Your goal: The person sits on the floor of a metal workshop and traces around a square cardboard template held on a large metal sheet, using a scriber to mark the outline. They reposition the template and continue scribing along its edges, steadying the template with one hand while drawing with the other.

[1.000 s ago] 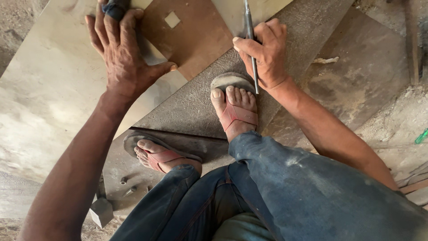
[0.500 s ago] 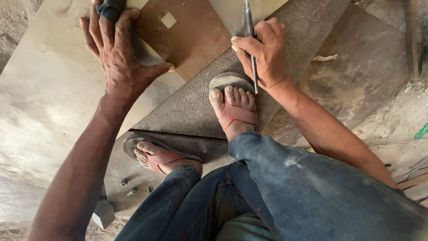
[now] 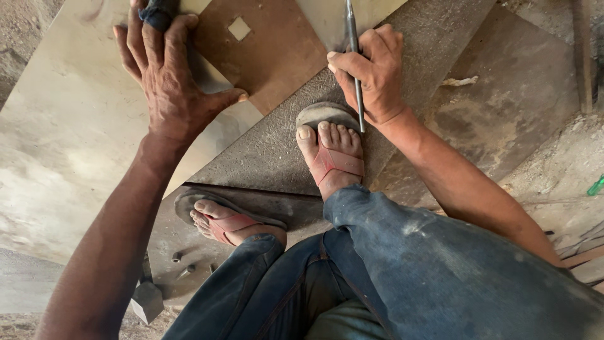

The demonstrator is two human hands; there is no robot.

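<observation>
My left hand (image 3: 170, 82) presses palm-down on a pale metal sheet (image 3: 69, 138), fingers curled over a dark cloth wad (image 3: 157, 12) at the top edge. My right hand (image 3: 374, 72) grips a thin metal rod (image 3: 353, 56) that runs upright through the fist, its lower end beside my right foot. A rusty brown plate (image 3: 277, 56) with a small square hole (image 3: 239, 28) lies between the two hands. My feet in red sandals (image 3: 330, 157) (image 3: 226, 223) rest on grey metal sheets (image 3: 270, 151).
More worn metal plates (image 3: 516, 94) overlap to the right. A hammer head (image 3: 146, 299) and small bolts (image 3: 179, 258) lie at the lower left. Dusty ground (image 3: 566, 182) with scraps and a green object (image 3: 596, 186) lies at the right edge.
My left hand has slid slightly left and up along the pale sheet with the cloth. The right hand and rod stay almost still.
</observation>
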